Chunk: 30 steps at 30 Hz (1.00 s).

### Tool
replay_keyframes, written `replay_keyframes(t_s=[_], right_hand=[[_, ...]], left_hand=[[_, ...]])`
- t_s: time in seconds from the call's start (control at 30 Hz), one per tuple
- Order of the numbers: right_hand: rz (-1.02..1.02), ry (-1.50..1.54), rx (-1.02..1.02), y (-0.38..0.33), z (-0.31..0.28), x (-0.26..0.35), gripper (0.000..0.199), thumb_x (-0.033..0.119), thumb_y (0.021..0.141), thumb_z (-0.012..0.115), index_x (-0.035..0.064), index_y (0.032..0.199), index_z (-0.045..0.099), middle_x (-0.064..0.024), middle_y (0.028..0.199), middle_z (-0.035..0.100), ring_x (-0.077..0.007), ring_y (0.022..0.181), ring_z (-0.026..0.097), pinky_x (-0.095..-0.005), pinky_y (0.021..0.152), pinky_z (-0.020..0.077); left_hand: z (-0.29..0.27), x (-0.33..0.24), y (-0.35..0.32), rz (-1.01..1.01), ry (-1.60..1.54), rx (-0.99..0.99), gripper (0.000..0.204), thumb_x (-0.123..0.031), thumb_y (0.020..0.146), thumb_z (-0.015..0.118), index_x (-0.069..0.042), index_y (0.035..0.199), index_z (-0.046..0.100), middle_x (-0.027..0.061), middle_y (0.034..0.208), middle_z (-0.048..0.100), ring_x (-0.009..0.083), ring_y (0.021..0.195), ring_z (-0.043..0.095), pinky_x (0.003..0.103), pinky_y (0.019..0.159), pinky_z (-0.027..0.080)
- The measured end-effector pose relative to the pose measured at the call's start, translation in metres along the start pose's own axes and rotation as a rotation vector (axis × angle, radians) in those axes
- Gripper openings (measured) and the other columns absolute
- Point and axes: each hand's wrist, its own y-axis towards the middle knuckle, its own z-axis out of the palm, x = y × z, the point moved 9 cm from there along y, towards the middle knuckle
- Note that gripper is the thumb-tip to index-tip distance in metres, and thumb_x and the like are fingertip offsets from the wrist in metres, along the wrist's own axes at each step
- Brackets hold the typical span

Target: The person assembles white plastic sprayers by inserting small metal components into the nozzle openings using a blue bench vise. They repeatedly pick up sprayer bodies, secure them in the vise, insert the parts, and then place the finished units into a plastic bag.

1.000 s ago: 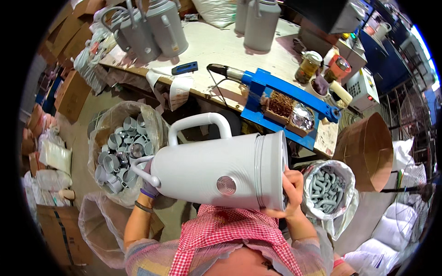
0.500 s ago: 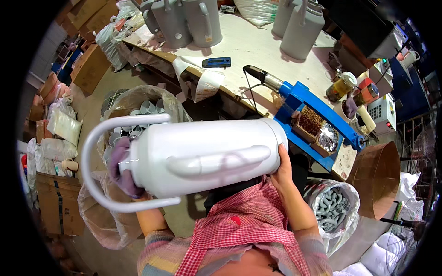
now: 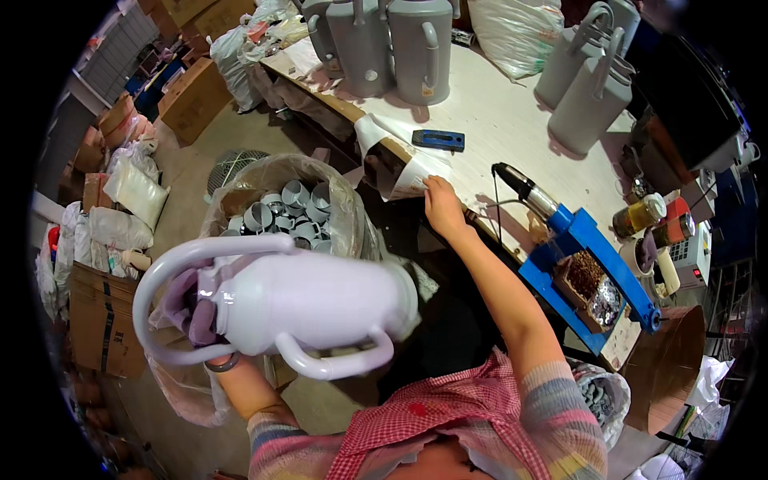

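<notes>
left hand (image 3: 204, 320) gripping white jug (image 3: 312, 300), long axis level, left of body | right hand (image 3: 442, 206) open-fingered, touching paper (image 3: 400, 172) at surface (image 3: 512, 120) near edge

Desk (image 3: 512, 120), pale top: grey jugs (image 3: 384, 40), blue flat tool (image 3: 438, 139), blue fixture (image 3: 588, 276). Paper sheet (image 3: 400, 164) overhangs the front edge.

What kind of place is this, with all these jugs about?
Most likely a small workshop or factory assembly bench. Rows of identical grey jugs stand on the worktable, a sack of grey caps sits beside it, and a blue fixture with trays of small parts is mounted at its edge.
</notes>
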Motion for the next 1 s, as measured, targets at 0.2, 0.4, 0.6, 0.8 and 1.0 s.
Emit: replay_keyframes(t_s=[0.2,0.4,0.6,0.8,1.0], right_hand=[[-0.102,-0.195,-0.087,0.042,0.032,-0.048,0.029,0.005,0.083,0.071,0.0033,0.112,0.068,-0.0177,0.121,0.067,-0.0379,0.114,0.062,-0.0446,0.098,0.0511],[-0.007,-0.162,-0.133,0.039,0.022,-0.048,0.022,0.006,0.079,0.075,0.0049,0.1,0.072,-0.0142,0.106,0.072,-0.0349,0.104,0.067,-0.0421,0.091,0.0539],[0.044,-0.141,-0.226,0.036,0.015,-0.038,0.019,0.006,0.074,0.079,0.0066,0.092,0.07,-0.0127,0.097,0.071,-0.035,0.098,0.066,-0.0441,0.086,0.0534],[0.147,-0.14,-0.205,0.043,0.012,-0.046,0.018,0.006,0.072,0.08,0.0074,0.088,0.072,-0.0126,0.092,0.071,-0.034,0.096,0.066,-0.0432,0.084,0.0536],[0.221,-0.221,-0.121,0.046,0.02,-0.052,0.017,0.009,0.071,0.082,0.009,0.087,0.077,-0.0122,0.093,0.072,-0.0332,0.098,0.066,-0.043,0.086,0.054]], left_hand=[[0.031,0.094,0.005,-0.499,-0.028,0.316,0.044,-0.025,0.081,0.065,0.005,0.112,0.068,0.0231,0.111,0.068,0.0341,0.097,0.069,0.046,0.092,0.057],[0.082,0.198,-0.069,-0.949,-0.139,0.519,0.048,-0.026,0.075,0.063,0.006,0.11,0.071,0.0187,0.105,0.072,0.027,0.097,0.07,0.037,0.093,0.056],[0.082,0.21,-0.073,-0.992,-0.147,0.465,0.053,-0.03,0.071,0.066,0.006,0.109,0.071,0.0172,0.102,0.073,0.0246,0.095,0.07,0.034,0.09,0.056],[0.098,0.201,-0.074,-1.014,-0.125,0.517,0.05,-0.028,0.072,0.066,0.005,0.109,0.072,0.0153,0.103,0.073,0.0234,0.093,0.07,0.033,0.09,0.056],[0.103,0.197,-0.078,-1.0,-0.166,0.571,0.047,-0.026,0.076,0.064,0.003,0.111,0.071,0.017,0.108,0.072,0.0259,0.098,0.07,0.037,0.092,0.057]])
